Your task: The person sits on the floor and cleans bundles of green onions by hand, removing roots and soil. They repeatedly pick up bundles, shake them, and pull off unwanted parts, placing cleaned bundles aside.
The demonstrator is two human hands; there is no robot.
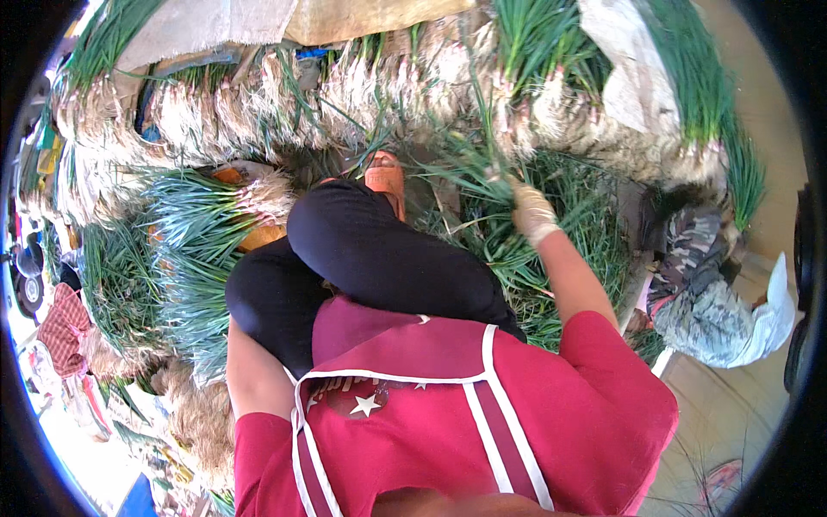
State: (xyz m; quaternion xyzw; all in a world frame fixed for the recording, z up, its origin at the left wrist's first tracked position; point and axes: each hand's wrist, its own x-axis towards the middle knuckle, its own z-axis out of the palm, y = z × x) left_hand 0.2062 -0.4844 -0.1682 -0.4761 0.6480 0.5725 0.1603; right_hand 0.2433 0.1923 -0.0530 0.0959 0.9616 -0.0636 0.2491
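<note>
My right hand [533, 208], in a pale glove, grips a loose tuft of green onion leaves [475, 173]. The tuft and fingertips are blurred. Below and around this hand spreads a heap of loose green onion leaves [581, 220]. My left hand is out of view behind my bent leg; only the left forearm [258, 375] shows. Beside my left knee lies a bunch of green onions [213, 210], its pale roots towards my legs, on top of more green onions [194, 310].
A long row of rooted green onions [213, 116] stands ahead, partly under sacking [381, 19]. My foot wears an orange sandal [386, 178]. At right, a person in camouflage clothing [694, 291] bends down. More cut leaves [119, 278] lie at left. A wheel [30, 291] shows far left.
</note>
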